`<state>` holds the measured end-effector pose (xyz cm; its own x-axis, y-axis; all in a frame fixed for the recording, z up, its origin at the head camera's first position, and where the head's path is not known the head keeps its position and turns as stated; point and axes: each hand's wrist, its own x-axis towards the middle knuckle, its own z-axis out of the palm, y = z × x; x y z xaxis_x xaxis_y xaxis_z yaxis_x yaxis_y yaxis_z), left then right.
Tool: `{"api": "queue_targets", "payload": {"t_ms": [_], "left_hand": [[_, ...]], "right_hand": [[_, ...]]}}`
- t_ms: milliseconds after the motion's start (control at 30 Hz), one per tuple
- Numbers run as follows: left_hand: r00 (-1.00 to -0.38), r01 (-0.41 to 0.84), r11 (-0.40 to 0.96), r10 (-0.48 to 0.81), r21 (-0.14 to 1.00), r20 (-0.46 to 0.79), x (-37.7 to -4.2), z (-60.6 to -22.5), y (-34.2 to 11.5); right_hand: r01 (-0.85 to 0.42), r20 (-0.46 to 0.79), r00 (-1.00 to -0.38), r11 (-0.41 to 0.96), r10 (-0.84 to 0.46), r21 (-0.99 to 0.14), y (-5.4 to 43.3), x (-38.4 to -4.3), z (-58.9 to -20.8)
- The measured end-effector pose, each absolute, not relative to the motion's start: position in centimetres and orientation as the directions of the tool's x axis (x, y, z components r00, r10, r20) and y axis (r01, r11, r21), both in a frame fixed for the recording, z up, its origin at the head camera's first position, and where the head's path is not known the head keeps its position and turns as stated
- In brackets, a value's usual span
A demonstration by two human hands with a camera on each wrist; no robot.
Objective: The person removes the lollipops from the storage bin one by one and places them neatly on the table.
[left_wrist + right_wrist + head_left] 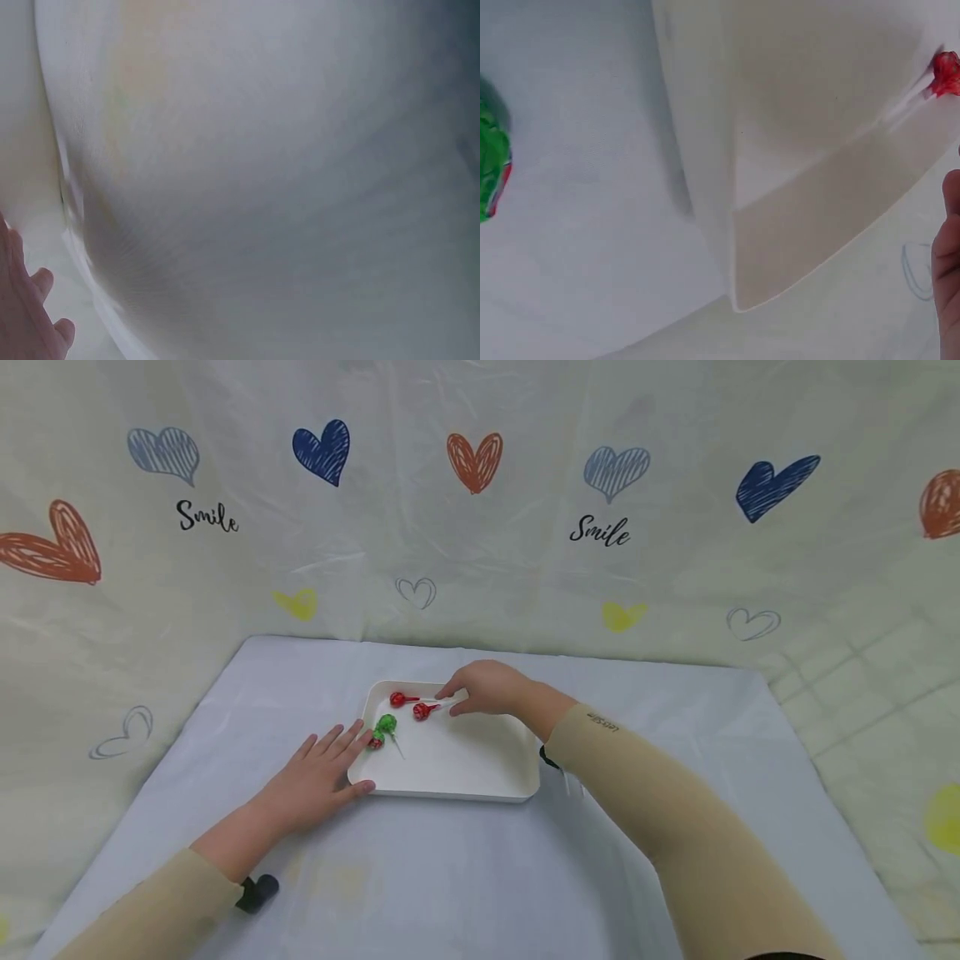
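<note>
A white tray (465, 768) lies on the table. My left hand (311, 785) rests at its left edge with fingers spread, fingertips over the rim by two green-wrapped lollipops (386, 723). Part of this hand (26, 307) shows at the left wrist view's edge. My right hand (491, 687) reaches over the tray's far rim, thumb and forefinger apart around the white stick of a red lollipop (422, 712). Another red lollipop (397, 699) lies just behind it. In the right wrist view, a red lollipop (946, 73) lies in the tray, with the fingers (949, 247) below it.
A green-wrapped lollipop (491, 157) lies on the table outside the tray, cut off by the right wrist view's edge. White sticks (573, 787) show under my right forearm. The white cloth (450, 877) covers the table; a heart-printed curtain (480, 543) hangs behind.
</note>
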<state>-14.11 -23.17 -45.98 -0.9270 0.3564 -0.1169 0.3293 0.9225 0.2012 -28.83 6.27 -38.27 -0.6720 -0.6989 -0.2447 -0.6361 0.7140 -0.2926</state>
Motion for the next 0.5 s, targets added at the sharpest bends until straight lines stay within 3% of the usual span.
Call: {"api": "queue_targets", "payload": {"t_ms": [267,500], "left_hand": [[-0.928,0.331,0.919,0.358,0.215,-0.1,-14.0,-45.5,-23.0],[-0.929,0.33,0.922,0.355,0.202,-0.103,-14.0,-45.4,-23.0]], "right_hand": [[-0.718,-0.243,-0.624,0.667,-0.743,-0.197,3.6,-29.1,-38.8],[-0.717,-0.285,-0.636,0.686,-0.717,-0.125,2.0,-29.4,-39.8]]}}
